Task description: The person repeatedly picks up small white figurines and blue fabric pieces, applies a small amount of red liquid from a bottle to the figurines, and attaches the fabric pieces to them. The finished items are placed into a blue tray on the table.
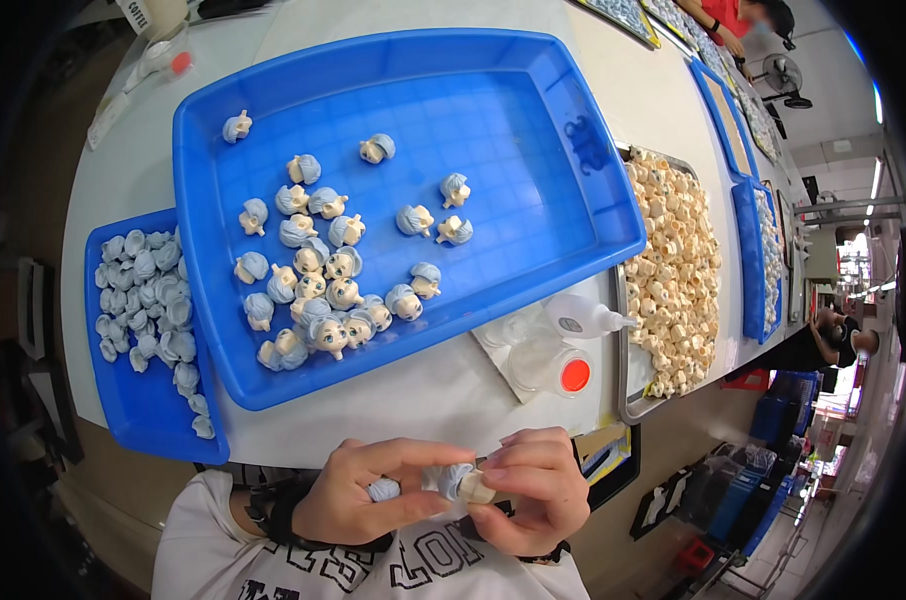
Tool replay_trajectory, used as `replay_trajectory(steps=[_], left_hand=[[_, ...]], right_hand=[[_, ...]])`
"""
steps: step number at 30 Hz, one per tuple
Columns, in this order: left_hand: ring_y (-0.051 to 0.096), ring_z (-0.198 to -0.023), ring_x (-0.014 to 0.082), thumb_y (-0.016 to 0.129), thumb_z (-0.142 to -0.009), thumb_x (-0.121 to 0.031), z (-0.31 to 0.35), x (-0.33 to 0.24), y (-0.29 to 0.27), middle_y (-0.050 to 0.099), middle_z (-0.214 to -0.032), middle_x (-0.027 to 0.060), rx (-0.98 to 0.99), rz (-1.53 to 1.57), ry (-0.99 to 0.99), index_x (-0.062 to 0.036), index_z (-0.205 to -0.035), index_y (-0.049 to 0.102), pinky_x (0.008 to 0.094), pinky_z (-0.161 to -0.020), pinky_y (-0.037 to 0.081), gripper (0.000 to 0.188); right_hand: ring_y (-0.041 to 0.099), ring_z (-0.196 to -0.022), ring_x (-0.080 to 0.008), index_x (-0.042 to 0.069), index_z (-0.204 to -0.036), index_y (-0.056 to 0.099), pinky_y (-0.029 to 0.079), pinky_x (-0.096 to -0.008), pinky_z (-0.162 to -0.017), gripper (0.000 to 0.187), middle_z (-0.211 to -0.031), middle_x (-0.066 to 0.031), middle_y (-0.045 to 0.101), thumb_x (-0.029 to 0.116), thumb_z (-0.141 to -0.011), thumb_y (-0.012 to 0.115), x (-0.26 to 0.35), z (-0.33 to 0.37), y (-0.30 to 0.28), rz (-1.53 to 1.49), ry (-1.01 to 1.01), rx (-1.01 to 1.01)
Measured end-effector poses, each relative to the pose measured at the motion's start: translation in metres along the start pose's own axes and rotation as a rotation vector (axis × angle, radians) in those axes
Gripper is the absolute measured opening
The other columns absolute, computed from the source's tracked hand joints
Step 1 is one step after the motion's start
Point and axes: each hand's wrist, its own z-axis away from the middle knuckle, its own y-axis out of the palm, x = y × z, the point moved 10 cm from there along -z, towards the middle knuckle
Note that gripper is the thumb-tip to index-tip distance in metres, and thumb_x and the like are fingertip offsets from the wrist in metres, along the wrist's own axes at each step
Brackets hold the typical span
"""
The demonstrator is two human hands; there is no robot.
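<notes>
Lower ctr of frame: L hand (pixel 368 492) & R hand (pixel 535 490), fingertips nearly closed, pinch small blue-and-cream plastic doll head (pixel 456 482); ridged pale-blue plastic piece (pixel 383 489) in L palm may drop if grip loosens.

Held: light-blue hair pieces (pixel 454 481), two; cream head piece (pixel 478 489), one. Large blue tray (pixel 503 130) at centre, one, with blue-haired doll heads (pixel 330 336), about twenty-five, overlapping. Squeeze bottle (pixel 581 318), one; clear jar (pixel 539 368), one; metal tray (pixel 635 388), one, its cream pieces (pixel 673 270) too heaped to count.
</notes>
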Motion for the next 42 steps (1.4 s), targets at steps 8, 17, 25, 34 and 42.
replay_trajectory(steps=[8,17,25,34,42], left_hand=[[0.056,-0.060,0.0053,0.070,-0.077,-0.010,0.002,0.002,-0.004,0.063,-0.068,0.0030,0.017,-0.014,-0.008,0.0004,-0.107,0.060,0.0188,-0.058,0.041,0.034],[0.056,-0.068,0.0052,0.066,-0.082,-0.019,0.006,0.020,-0.008,0.063,-0.072,0.0045,-0.028,0.219,-0.212,0.0041,-0.104,0.057,0.0201,-0.065,0.042,0.032],[0.051,-0.058,0.0036,0.062,-0.086,-0.024,0.004,0.025,-0.003,0.059,-0.071,0.0026,0.074,0.249,-0.304,0.0021,-0.093,0.055,0.0180,-0.051,0.039,0.028],[0.041,-0.050,0.0027,0.051,-0.091,-0.031,0.010,0.039,-0.006,0.047,-0.060,-0.0015,0.072,0.363,-0.345,-0.0020,-0.083,0.051,0.0181,-0.045,0.030,0.030],[0.040,-0.049,0.0040,0.055,-0.088,-0.030,0.011,0.028,-0.014,0.047,-0.059,-0.0004,0.000,0.288,-0.234,-0.0017,-0.081,0.051,0.0200,-0.044,0.028,0.030]], right_hand=[[0.055,-0.075,-0.0221,0.002,-0.097,0.064,0.044,-0.0291,-0.064,0.039,-0.089,-0.0080,0.060,0.013,-0.062,0.077,0.006,0.002,0.009,0.099,-0.067,0.085],[0.057,-0.081,-0.0244,0.001,-0.104,0.062,0.046,-0.0309,-0.065,0.042,-0.097,-0.0104,0.058,0.024,-0.070,0.070,0.011,0.004,0.027,0.408,-0.171,0.012],[0.059,-0.080,-0.0272,0.001,-0.096,0.060,0.045,-0.0369,-0.069,0.034,-0.090,-0.0117,0.058,0.022,-0.070,0.066,0.002,0.000,0.038,0.422,-0.156,0.113],[0.055,-0.069,-0.0277,0.001,-0.085,0.057,0.045,-0.0388,-0.066,0.030,-0.082,-0.0110,0.055,0.021,-0.064,0.066,-0.009,-0.006,0.052,0.334,-0.139,0.116],[0.054,-0.066,-0.0280,0.001,-0.086,0.056,0.043,-0.0376,-0.063,0.031,-0.079,-0.0111,0.055,0.020,-0.063,0.067,-0.005,-0.014,0.055,0.230,-0.152,0.137]])
